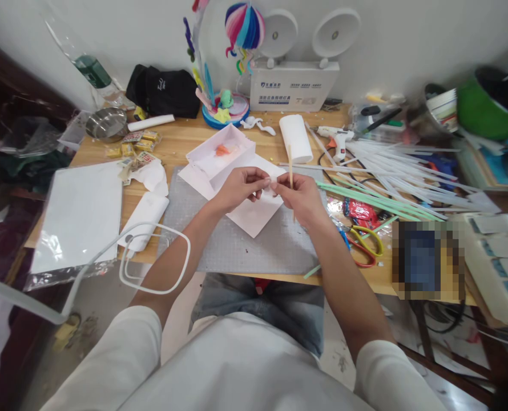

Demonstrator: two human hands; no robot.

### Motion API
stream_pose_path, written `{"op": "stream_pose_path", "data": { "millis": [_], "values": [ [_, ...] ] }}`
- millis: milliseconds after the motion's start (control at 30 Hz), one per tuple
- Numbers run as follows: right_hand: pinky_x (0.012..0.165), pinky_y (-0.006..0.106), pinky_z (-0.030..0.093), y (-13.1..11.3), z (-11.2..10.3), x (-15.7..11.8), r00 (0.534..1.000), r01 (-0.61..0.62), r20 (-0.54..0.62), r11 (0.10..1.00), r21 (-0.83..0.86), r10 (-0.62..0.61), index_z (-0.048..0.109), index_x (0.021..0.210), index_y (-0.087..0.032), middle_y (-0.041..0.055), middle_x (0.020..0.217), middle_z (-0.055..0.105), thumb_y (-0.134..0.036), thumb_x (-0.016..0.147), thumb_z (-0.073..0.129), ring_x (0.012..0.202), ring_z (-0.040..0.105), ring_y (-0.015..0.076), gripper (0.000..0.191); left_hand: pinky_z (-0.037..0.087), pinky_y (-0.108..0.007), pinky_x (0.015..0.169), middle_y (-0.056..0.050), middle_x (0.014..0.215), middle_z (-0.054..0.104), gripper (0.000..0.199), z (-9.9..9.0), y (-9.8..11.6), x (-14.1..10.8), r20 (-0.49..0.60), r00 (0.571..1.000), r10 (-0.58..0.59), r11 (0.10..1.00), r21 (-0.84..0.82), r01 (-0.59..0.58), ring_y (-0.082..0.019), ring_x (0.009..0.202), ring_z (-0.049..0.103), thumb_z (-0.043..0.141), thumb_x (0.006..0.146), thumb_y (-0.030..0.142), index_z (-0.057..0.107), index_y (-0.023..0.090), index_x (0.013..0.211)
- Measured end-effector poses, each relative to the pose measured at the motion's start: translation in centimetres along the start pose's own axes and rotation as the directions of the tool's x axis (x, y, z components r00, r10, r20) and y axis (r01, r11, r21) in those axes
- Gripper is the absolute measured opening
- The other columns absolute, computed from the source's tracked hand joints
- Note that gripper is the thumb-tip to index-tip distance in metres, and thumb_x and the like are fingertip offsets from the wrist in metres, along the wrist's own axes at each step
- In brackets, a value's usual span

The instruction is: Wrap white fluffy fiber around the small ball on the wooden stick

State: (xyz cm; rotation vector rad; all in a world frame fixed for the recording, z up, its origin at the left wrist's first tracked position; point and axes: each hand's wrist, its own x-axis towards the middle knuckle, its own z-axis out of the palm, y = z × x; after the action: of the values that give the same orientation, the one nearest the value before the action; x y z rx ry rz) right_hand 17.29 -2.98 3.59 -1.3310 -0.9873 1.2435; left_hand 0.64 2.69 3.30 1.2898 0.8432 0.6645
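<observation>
Pale wall rises behind a crowded wooden desk (pixel 177 134), where a white twin-lamp emergency light (pixel 294 85) stands beside a striped hanging ornament (pixel 244 27) and its blue-rimmed base (pixel 226 119). Further left along the back edge sit a black cloth item (pixel 164 91), a steel bowl (pixel 107 124) and a plastic bottle (pixel 92 71).

Over the grey cutting mat (pixel 237 257), the left hand (pixel 248 185) has its thumb and fingertips drawn together on a small white piece (pixel 272 180); the right hand (pixel 299 197) meets it there, its fingers curled, with a thin wooden stick (pixel 291 165) held upright in them. How firmly each one grips the piece cannot be told. Just beyond, an open white paper box (pixel 220 151) holds an orange scrap (pixel 222 150); a white sheet (pixel 256 220) lies partly under the hands.

Space to the right is tight: a white roll (pixel 297 138), a glue gun (pixel 338 141), a spread of translucent strips (pixel 391 165), green strips (pixel 378 200) and scissors (pixel 363 245). At left, a white lamp arm (pixel 76 291) with a looped end crosses over the left forearm, near a white device (pixel 145 222) and a plastic-wrapped paper stack (pixel 80 214).
</observation>
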Motion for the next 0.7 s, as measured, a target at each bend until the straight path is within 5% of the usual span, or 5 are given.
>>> {"op": "stream_pose_path", "data": {
  "millis": [200, 333, 467, 700],
  "values": [
    [0.042, 0.025, 0.023, 0.3, -2.1, 1.3, 0.967, 0.11, -0.232, 0.994, -0.008, -0.109, 0.067, 0.072, -0.019, -0.0021, 0.061, 0.06, -0.071, 0.08, 0.064, 0.043, 0.035, 0.0052, 0.052, 0.043, -0.019, 0.051, 0.0, 0.069, 0.064, 0.011, -0.7, -0.4, 0.3, -0.014, 1.0, 0.013, 0.995, 0.097, -0.012, -0.006, 0.055, 0.054, 0.075, 0.08, 0.02, 0.068, 0.013, 0.085],
    [0.047, 0.024, 0.03, 0.1, -3.7, 1.6, 0.863, 0.319, -0.356, 0.933, -0.164, -0.358, 0.069, 0.075, -0.022, -0.0046, 0.054, 0.046, -0.076, 0.091, 0.046, 0.047, 0.041, 0.0074, 0.061, 0.042, -0.02, 0.053, -0.001, 0.07, 0.066, 0.012, -1.9, 0.2, 0.0, 0.205, 0.977, -0.061, 0.958, 0.286, 0.0, -0.007, 0.056, 0.052, 0.074, 0.079, 0.022, 0.073, 0.012, 0.085],
    [0.045, 0.025, 0.026, -0.2, -3.6, 0.9, 0.856, 0.341, -0.298, 0.896, -0.286, -0.421, 0.068, 0.071, -0.021, -0.007, 0.047, 0.04, -0.072, 0.091, 0.05, 0.041, 0.035, 0.0066, 0.058, 0.047, -0.024, 0.068, -0.003, 0.081, 0.075, 0.012, -1.8, -0.4, 0.2, 0.356, 0.934, -0.009, 0.907, 0.396, -0.142, -0.011, 0.07, 0.061, 0.073, 0.08, 0.025, 0.078, 0.015, 0.086],
    [0.052, 0.025, 0.036, 0.6, -2.8, 0.7, 0.824, 0.344, -0.225, 0.774, -0.531, -0.52, 0.067, 0.07, -0.02, -0.0044, 0.05, 0.052, -0.066, 0.095, 0.049, 0.048, 0.049, 0.0084, 0.055, 0.047, -0.028, 0.076, -0.003, 0.088, 0.079, 0.013, 1.0, -3.5, 1.3, 0.106, 0.978, 0.182, 0.839, 0.501, -0.21, -0.015, 0.076, 0.065, 0.073, 0.084, 0.026, 0.081, 0.018, 0.09]
  ]
}}
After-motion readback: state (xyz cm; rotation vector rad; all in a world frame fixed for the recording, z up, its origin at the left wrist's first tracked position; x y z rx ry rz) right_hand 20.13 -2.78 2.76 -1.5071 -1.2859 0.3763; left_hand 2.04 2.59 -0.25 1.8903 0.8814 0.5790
